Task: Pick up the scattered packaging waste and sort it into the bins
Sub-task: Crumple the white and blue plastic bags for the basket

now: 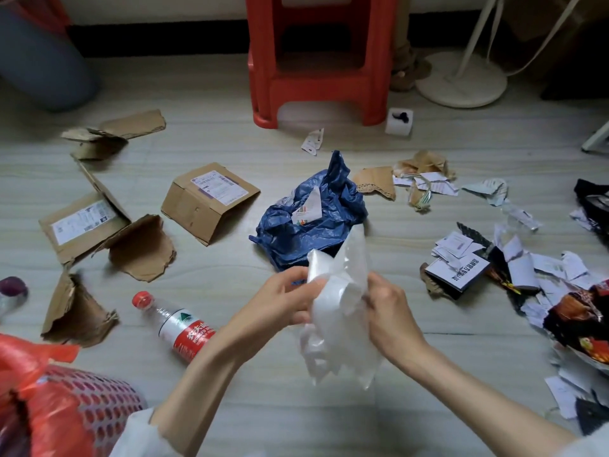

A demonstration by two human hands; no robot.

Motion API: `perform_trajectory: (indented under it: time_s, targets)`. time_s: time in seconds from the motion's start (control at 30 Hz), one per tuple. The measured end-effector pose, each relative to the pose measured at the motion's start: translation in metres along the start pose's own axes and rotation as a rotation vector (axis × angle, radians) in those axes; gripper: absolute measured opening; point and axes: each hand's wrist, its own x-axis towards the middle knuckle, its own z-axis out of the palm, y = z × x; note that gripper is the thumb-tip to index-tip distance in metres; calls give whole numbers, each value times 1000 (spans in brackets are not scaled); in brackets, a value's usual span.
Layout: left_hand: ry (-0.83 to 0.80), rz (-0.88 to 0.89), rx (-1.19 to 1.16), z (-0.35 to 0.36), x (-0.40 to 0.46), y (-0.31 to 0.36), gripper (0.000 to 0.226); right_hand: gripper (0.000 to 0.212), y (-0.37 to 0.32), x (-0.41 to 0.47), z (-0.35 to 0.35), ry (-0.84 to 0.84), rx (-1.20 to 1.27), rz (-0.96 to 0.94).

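**Clear plastic held up in both hands above the littered floor**

Translucent, crinkled plastic wrap point(339, 311) hangs between the person's two hands, its long axis running roughly up and down: one end points up toward the red stool point(321, 61), the other droops toward the floor point(296, 407). The left hand point(286, 303) pinches its left edge, fingers curled closed on the film; the right hand point(390, 311) grips the opposite edge, fingers folded in behind it, so their tips are hidden by the plastic.

Just behind the wrap lies a crumpled blue bag point(313, 212) with a paper scrap on it, its near edge covered by the plastic. A water bottle point(174, 321) lies on its side left of the left forearm, red cap pointing away to the left, its base hidden behind that arm. Torn cardboard pieces point(138, 249) and a flattened box point(207, 199) are scattered left; shredded paper point(527, 265) and dark snack wrappers point(580, 321) spread to the right, cut off by the frame. A pink mesh bin point(92, 407) lined with a red bag sits at lower left, only partly in view.
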Motion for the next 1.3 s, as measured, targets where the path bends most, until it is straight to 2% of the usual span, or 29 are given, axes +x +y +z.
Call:
perform_trajectory:
  time_s: [0.1,0.23,0.3,0.37,0.47,0.57,0.63,0.73,0.83,0.9,0.93,1.03,1.13,1.23,1.3]
  targets:
    - [-38,34,98,-1,1,-2,45,13,0,2,-1,98,-25,-72]
    - [-103,-109,-19,3,-2,-13,63,38,0,3,7,158,-136,-152]
    - [3,-53,30,2,-3,-17,72,65,1,4,12,110,-221,-203]
    - [153,23,56,-2,-4,-13,62,77,-4,1,13,38,-187,-210]
    - [308,66,-10,-11,-5,-5,40,64,-21,-8,7,-93,-78,-240]
    - [403,63,-67,-11,-10,0,31,57,-25,-16,-3,-183,-194,-353]
    - [401,88,-63,-10,-13,3,27,53,-23,-19,-5,-152,-311,-480]
    - [247,106,-40,-17,-19,9,36,50,-13,-17,-10,-71,-428,-585]
    - [-151,66,-337,-24,-23,13,52,81,-5,-9,-13,-104,-506,-548]
    - [-259,67,-319,-24,-24,13,46,80,-3,-6,-10,-132,-527,-565]
    - [-216,60,-253,-22,-23,11,48,75,-3,-4,-7,-133,-527,-586]
    - [63,18,-92,-21,-14,1,58,56,-6,-4,-4,-139,-445,-574]
    - [180,53,-8,-22,-17,2,48,36,-16,-12,-14,-194,-407,-554]
    - [365,156,66,-36,-39,15,44,38,-42,-19,-28,-283,-473,-580]
    - [491,222,90,-50,-62,28,44,43,-67,-18,-35,-268,-481,-598]
